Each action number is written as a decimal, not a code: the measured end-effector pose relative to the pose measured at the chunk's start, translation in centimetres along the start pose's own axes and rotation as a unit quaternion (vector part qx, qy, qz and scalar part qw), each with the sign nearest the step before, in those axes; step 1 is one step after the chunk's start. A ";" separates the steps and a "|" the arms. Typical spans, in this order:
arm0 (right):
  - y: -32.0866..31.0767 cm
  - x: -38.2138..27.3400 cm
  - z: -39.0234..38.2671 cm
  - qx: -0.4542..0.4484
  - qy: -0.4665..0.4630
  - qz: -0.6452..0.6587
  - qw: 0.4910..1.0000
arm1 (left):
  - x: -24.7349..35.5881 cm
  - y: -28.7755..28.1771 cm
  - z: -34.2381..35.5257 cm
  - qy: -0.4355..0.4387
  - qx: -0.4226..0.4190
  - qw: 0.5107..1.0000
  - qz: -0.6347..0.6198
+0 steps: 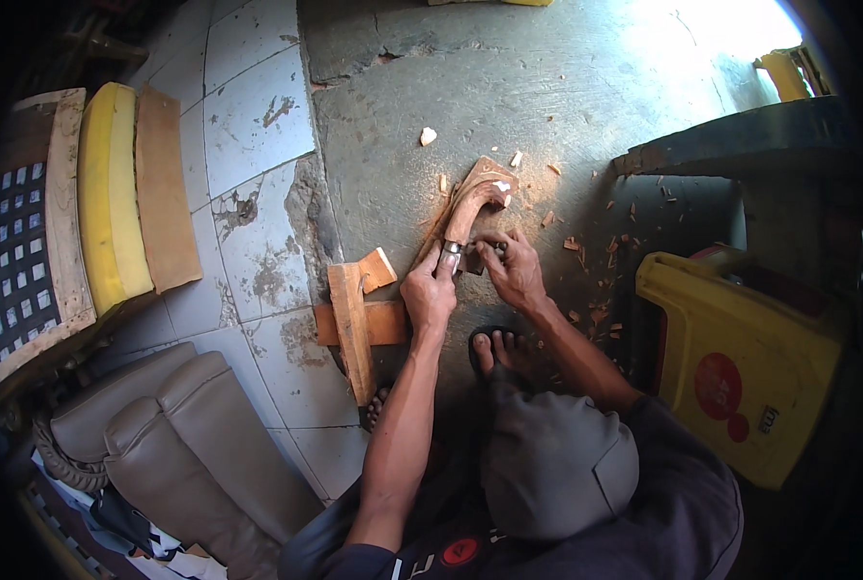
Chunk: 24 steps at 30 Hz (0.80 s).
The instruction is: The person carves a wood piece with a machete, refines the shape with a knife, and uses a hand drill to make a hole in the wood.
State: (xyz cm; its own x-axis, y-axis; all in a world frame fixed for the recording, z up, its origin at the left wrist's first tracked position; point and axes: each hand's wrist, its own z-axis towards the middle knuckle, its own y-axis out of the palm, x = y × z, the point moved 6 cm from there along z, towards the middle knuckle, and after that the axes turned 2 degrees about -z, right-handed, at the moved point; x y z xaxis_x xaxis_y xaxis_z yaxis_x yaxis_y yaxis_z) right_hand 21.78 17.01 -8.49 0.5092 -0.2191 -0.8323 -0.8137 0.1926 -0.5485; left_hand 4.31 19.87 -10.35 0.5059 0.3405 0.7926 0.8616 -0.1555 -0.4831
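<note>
Before me, low over the floor, is a curved, carved brown wooden handle (466, 215) with a shiny metal collar (452, 248) at its near end. The fingers of my left hand (430, 293) are closed round the handle's collar end. Beneath and beside it lies a flat brown wooden board (490, 171). Just to the right of the collar, my right hand (515, 269) has its fingers curled closed. A small dark bit shows at those fingertips, too little to name. Whether my right fingers touch the handle cannot be made out.
Crossed wood pieces (354, 333) lie left of my left forearm. Wood chips (586, 253) and sawdust litter the concrete floor (373, 126). A yellow plastic stool-like object (741, 358) stands at right, below a dark bench (741, 135). Brown cushions (209, 435) sit at lower left.
</note>
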 end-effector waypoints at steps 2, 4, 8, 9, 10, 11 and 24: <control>0.3 0.0 -0.2 -0.024 0.002 0.006 1.000 | -0.3 0.0 -0.1 -0.011 0.005 1.000 -0.003; 0.5 0.1 -0.2 -0.044 0.005 0.015 0.999 | -0.4 0.0 0.0 -0.017 0.000 1.000 -0.005; 0.0 0.0 -0.1 -0.007 -0.033 -0.018 0.999 | -0.4 0.1 0.0 -0.012 -0.002 1.000 -0.017; 0.3 0.1 -0.2 -0.037 -0.019 -0.007 0.999 | -0.4 0.0 -0.1 -0.013 0.000 1.000 -0.013; 0.4 0.2 -0.2 -0.045 -0.018 0.011 0.999 | -0.3 0.0 -0.1 -0.014 -0.002 1.000 -0.011; 0.7 0.5 -0.3 -0.072 0.008 0.022 0.997 | -0.3 0.1 -0.1 -0.019 -0.007 1.000 -0.011; 0.2 -0.4 -0.7 -0.043 -0.036 0.026 0.998 | -0.3 0.2 0.0 -0.008 -0.008 1.000 0.001</control>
State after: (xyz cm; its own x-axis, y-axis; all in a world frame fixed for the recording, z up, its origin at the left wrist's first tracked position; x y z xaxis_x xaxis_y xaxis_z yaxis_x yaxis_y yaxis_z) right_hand 21.21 16.45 -8.18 0.4809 -0.1419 -0.8652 -0.8595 0.1185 -0.4972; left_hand 4.32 19.79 -10.65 0.5077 0.3548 0.7851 0.8608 -0.1712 -0.4793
